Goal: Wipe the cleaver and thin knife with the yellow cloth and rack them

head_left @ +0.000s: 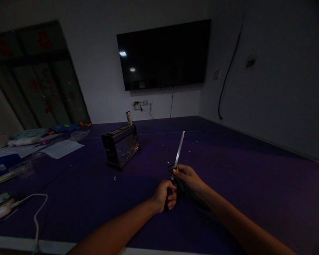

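Forearms [130,225] end in hands [162,194], silvery rod [179,150] jutting beyond.

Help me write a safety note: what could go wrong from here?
The right hand pinches near the base of a slim shiny metal piece; if it is sharp, a slip might cut that hand. The left hand, gripping a dark object just below, could be nicked too. Dim light may hide edges.

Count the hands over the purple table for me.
2. The left hand is curled around a dark object; the right hand, to its right, has its fingers at the lower end of a metal strip. No other hand shows.
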Demonstrator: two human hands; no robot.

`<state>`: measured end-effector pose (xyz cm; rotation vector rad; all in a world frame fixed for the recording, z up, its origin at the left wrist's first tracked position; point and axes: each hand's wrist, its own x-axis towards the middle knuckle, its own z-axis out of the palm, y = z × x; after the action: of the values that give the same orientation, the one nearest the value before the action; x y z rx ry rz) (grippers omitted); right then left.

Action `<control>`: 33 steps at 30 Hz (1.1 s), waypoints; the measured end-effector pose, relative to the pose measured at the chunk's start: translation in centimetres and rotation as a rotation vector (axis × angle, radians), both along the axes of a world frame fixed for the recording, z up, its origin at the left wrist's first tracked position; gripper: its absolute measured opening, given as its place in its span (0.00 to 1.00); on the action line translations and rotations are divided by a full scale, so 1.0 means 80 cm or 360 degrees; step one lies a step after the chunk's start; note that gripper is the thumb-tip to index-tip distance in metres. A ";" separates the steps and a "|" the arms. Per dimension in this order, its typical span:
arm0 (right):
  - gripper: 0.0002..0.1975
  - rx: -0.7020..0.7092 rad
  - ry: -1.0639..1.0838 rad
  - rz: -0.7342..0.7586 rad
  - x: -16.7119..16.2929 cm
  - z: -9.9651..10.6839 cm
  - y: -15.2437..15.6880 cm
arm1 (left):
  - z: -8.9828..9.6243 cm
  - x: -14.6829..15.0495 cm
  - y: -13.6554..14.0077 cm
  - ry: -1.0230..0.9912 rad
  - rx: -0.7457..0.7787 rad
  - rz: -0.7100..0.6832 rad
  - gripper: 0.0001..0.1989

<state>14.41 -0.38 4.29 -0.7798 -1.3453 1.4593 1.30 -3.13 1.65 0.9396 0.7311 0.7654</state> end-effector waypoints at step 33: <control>0.17 0.0036 0.0079 -0.0085 -0.003 0.007 -0.006 | 0.004 0.009 -0.010 0.0281 0.0301 0.0486 0.06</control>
<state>14.18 -0.87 4.82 -0.7548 -1.2917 1.4105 1.98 -3.96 1.96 1.0899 0.9837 1.0421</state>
